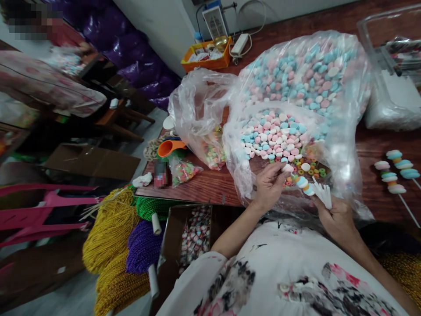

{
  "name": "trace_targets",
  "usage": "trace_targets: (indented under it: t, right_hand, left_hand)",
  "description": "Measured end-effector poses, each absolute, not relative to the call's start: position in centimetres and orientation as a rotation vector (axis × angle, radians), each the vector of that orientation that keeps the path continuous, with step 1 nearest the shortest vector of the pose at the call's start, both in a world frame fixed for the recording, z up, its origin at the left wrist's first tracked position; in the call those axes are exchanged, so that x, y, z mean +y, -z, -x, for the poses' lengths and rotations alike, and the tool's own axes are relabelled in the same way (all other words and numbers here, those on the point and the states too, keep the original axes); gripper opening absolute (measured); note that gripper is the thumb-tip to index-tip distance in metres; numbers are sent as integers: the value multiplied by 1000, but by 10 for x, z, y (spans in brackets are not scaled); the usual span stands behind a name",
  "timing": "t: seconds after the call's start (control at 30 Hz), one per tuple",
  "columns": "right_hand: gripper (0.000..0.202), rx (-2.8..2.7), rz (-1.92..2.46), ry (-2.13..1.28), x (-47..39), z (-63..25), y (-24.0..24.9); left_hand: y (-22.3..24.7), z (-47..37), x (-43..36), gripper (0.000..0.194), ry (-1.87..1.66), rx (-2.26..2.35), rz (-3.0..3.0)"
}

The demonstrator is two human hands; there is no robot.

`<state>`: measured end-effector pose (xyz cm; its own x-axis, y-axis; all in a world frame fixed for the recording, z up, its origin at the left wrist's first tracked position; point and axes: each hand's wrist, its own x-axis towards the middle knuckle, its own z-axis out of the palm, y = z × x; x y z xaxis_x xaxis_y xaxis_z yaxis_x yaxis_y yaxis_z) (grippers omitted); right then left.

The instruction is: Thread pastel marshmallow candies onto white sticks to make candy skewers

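My left hand (270, 182) pinches a pale pink candy (287, 168) between thumb and fingertips, above the mouth of a large clear bag. In my right hand (337, 215) is a bundle of white sticks (322, 193), along with a partly threaded skewer of candies (303, 183) in blue, white and orange that points toward my left hand. Pink, blue and white candies (276, 134) fill the open bag (241, 145). Small colored rings (317, 170) lie at its near edge. Two threaded candy skewers (391, 177) (406, 168) rest on the table at the right.
A knotted clear bag (200, 101), a small candy bag (184, 171) and an orange scoop (171, 148) are on the left of the wooden table (210, 188). A yellow basket (207, 59) stands behind, a plastic tub (391, 105) at right. Below are an open box (169, 245) and rope bundles (108, 232).
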<state>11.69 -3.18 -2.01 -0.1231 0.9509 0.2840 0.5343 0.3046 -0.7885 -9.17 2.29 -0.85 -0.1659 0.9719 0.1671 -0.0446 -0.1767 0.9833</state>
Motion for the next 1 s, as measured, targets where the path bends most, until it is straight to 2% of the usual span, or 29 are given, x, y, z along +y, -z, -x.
trace_targets:
  t: [0.23,0.6,1.0]
  right_hand:
    - [18,-1797,1307,-655,-30,-111,12]
    - [20,-1877,1257,-688,-30,-115,-1]
    - [20,-1717,1290,-822,-45,-103,17]
  left_hand:
    - [-1,91,26,18,-1462,1189,-1394]
    - [13,95,33,25,-1539,1073,-1510]
    - [6,93,30,21,-1716,1109,-1778]
